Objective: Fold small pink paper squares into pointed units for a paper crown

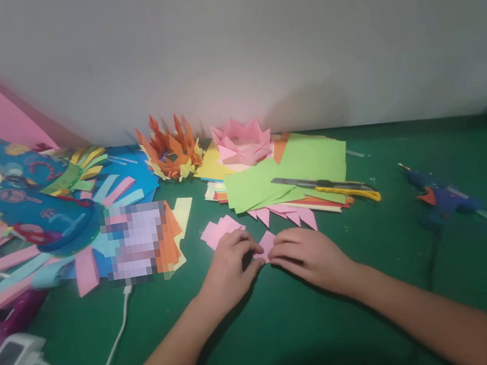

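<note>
Between my two hands, low over the green table, is a small pink paper piece (266, 245) with a pointed top. My left hand (232, 261) pinches its left edge between thumb and fingers. My right hand (308, 255) has its fingers closed on the right side of the same paper. Just beyond my left hand lie several pink paper squares (222, 230), partly covered by my fingers. Folded pink paper pieces (292, 215) with pointed ends stick out behind my right hand.
Beyond them, a yellow box cutter (350, 189) rests on green paper sheets (313, 156). Pink (242, 139) and orange paper crowns (171, 151) stand by the wall. A blue glue gun (442, 194) lies right; blue cone hats (45, 214) and a cabled, blurred-out device (139, 239) are left.
</note>
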`<move>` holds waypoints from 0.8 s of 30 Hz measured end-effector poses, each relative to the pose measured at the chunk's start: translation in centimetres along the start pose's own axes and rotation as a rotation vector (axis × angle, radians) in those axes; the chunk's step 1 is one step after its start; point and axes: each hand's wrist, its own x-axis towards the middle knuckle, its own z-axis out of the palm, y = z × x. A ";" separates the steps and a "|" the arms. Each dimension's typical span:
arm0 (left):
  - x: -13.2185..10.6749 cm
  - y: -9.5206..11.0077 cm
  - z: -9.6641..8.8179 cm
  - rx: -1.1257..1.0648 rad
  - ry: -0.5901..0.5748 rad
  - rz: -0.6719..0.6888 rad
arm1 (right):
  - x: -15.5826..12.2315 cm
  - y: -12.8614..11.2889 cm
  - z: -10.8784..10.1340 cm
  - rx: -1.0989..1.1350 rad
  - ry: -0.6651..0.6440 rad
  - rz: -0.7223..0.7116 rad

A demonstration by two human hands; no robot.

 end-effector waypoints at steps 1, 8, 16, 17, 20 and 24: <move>0.0 0.0 0.0 0.000 -0.001 -0.002 | -0.2 0.1 -0.1 -0.023 -0.017 -0.039; -0.1 -0.2 0.1 0.002 0.001 0.003 | -0.7 0.1 -0.3 -0.187 -0.064 -0.118; 0.0 -0.1 0.0 0.001 -0.002 0.013 | -0.6 -0.2 -0.6 -0.275 -0.121 -0.158; 0.0 -0.1 0.0 0.001 0.000 0.013 | -0.6 -0.2 -0.6 -0.280 -0.121 -0.163; -0.1 0.0 0.0 -0.002 0.001 0.021 | -0.7 0.0 -0.4 -0.275 -0.109 -0.180; -0.2 0.0 0.0 0.002 -0.006 0.018 | -0.7 0.2 -0.2 -0.270 -0.098 -0.194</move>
